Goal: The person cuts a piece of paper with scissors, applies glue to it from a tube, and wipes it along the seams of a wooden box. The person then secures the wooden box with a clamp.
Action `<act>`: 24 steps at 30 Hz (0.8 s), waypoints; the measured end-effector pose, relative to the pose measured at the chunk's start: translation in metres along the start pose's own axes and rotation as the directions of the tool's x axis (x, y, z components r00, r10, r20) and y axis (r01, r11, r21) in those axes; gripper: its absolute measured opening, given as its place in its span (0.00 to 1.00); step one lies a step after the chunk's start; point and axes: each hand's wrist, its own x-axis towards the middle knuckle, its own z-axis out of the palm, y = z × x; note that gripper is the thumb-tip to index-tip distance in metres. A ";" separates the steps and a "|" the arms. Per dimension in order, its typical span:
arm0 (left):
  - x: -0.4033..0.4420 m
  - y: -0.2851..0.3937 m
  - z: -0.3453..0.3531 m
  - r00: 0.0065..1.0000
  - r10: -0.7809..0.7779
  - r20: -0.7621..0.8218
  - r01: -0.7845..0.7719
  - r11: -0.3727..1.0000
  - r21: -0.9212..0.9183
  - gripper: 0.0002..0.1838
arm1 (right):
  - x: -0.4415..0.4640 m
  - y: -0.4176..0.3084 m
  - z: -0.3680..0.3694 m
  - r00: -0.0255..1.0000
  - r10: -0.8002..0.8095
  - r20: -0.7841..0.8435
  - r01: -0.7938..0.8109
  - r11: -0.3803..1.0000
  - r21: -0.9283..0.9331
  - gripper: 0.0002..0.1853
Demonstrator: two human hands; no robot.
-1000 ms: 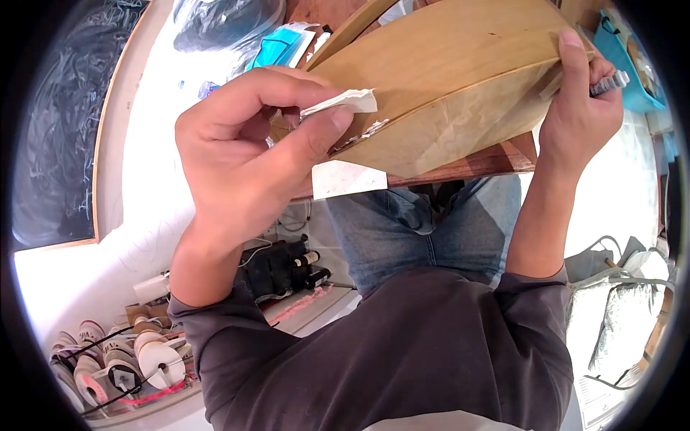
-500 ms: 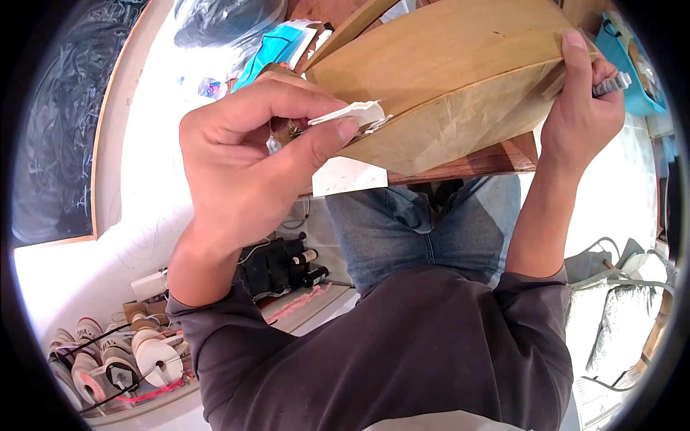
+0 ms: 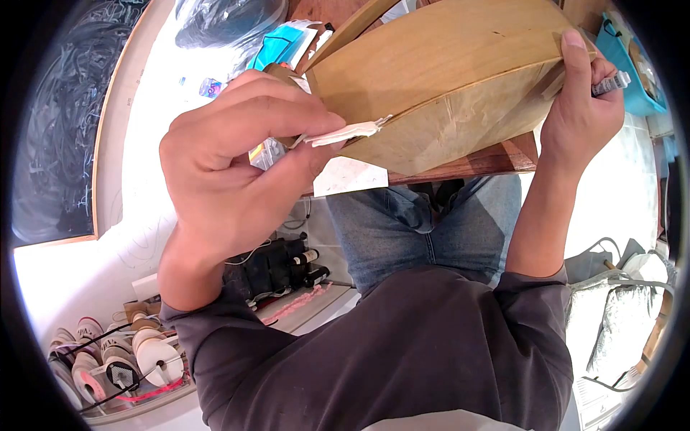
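Observation:
A curved, boat-shaped wooden body [image 3: 460, 108] with a seam along its edge is held up over the table. My left hand [image 3: 230, 158] pinches a folded scrap of white paper [image 3: 348, 133] between thumb and fingers, and the scrap's far end touches the seam near the left end. My right hand [image 3: 582, 100] grips the body's right end, thumb on the upper face. A small grey tube [image 3: 611, 84] is also tucked in that hand, its white tip pointing outward. Part of the tube is hidden by the fingers.
Below the wood is the reddish-brown table [image 3: 496, 159], with a white sheet [image 3: 351, 177] at its front edge. A blue packet [image 3: 277, 47] lies behind my left hand. There is a teal bin [image 3: 625, 65] at right, a shoe rack [image 3: 129, 359] lower left and a bag [image 3: 622, 323] lower right.
My left hand has shifted slightly left and turned, so the white paper now shows more edge-on. The wooden body and my right hand have stayed in place.

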 end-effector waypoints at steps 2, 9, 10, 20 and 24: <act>-0.001 0.000 -0.002 1.000 0.010 0.015 -0.010 1.000 0.003 0.12 | 0.000 0.000 0.001 1.000 -0.014 0.005 0.014 1.000 -0.019 0.28; -0.002 0.002 -0.002 1.000 0.018 -0.005 -0.018 1.000 -0.005 0.13 | 0.000 -0.002 0.003 1.000 0.008 -0.023 -0.009 1.000 -0.014 0.28; -0.001 0.002 -0.001 1.000 0.029 -0.002 -0.029 1.000 -0.003 0.13 | 0.000 -0.001 0.001 1.000 0.006 -0.014 -0.006 1.000 -0.018 0.28; -0.002 0.005 -0.004 1.000 -0.003 0.023 0.002 1.000 0.026 0.10 | 0.000 -0.004 0.004 1.000 0.003 -0.025 -0.004 1.000 -0.028 0.29; -0.001 0.009 0.003 0.995 -0.100 -0.025 0.100 0.995 -0.012 0.08 | 0.000 -0.002 0.001 1.000 -0.001 -0.020 0.000 0.999 -0.048 0.28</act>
